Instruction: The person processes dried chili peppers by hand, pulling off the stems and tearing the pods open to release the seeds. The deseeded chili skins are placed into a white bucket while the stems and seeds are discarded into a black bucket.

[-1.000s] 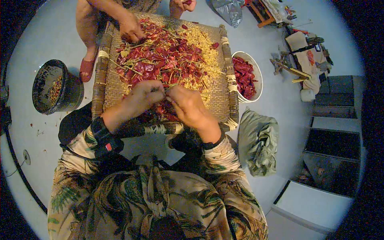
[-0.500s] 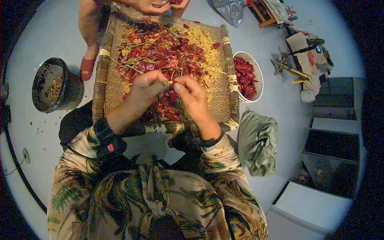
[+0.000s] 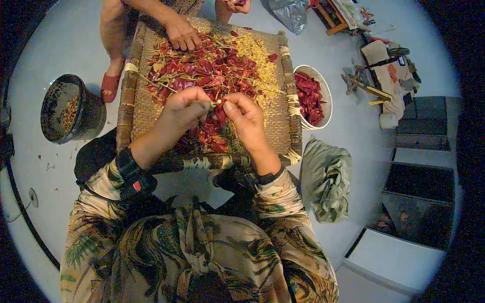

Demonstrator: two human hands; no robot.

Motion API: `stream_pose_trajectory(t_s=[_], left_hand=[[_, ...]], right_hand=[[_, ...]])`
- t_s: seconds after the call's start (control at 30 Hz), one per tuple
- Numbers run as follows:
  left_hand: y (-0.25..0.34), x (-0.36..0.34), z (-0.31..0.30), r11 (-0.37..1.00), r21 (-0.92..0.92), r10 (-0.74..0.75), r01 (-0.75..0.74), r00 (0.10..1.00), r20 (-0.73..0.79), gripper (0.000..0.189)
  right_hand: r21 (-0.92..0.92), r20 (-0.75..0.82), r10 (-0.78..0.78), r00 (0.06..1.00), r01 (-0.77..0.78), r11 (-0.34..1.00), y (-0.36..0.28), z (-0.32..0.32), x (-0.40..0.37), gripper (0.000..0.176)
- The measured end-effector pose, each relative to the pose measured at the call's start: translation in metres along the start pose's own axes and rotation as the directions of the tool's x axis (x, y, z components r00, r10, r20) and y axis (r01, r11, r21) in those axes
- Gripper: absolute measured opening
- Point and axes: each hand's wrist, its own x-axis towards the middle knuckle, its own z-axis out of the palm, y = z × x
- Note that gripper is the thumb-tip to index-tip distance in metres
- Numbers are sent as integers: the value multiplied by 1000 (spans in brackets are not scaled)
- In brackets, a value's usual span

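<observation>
My left hand (image 3: 184, 110) and my right hand (image 3: 247, 120) meet fingertip to fingertip above a woven bamboo tray (image 3: 139, 118). Between them is a dried red chili pepper (image 3: 220, 107). The left thumb and index finger pinch it at its pale stem end, while my right thumb and index finger grip its red body. Part of the pepper is hidden behind the fingers. Under and beyond my hands lies a pile of dried red chilies (image 3: 207, 68) mixed with stems. Loose yellow seeds (image 3: 265, 65) are spread at the pile's right.
Another person's hand (image 3: 182, 33) touches the pile's far left side. A black bucket (image 3: 98, 113) with seeds and bits stands left of the tray. At right are a white bucket (image 3: 328, 96) holding red chilies and a grey-green plastic sack (image 3: 326, 182).
The other person's hands have separated: one has come down onto the chili pile, the other has moved right. My hands stay almost in place, still pinching the chili.
</observation>
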Motion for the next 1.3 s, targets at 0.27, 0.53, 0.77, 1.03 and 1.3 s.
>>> stream_pose_trajectory(t_s=[0.27, 0.53, 0.77, 1.03, 1.3], left_hand=[[10, 1, -2, 996, 76, -37, 37, 999, -2, 8], [9, 0, -2, 994, -5, -110, 111, 989, 102, 10], [-12, 6, -3, 996, 93, -4, 1, 1000, 30, 11], [-13, 3, 1, 914, 394, 114, -101, 993, -9, 9], [-9, 1, 9, 995, 75, 76, -70, 995, -71, 10]], right_hand=[[-129, -33, -104, 994, 99, 987, -1, -4, 2, 18], [-291, 26, -297, 954, 292, 911, -9, -4, 1, 15], [-389, 97, -369, 924, 376, 841, -15, -1, 0, 9], [-418, 128, -352, 927, 372, 829, -14, 7, -3, 6], [89, -68, 37, 997, -31, 996, 7, 7, 2, 10]])
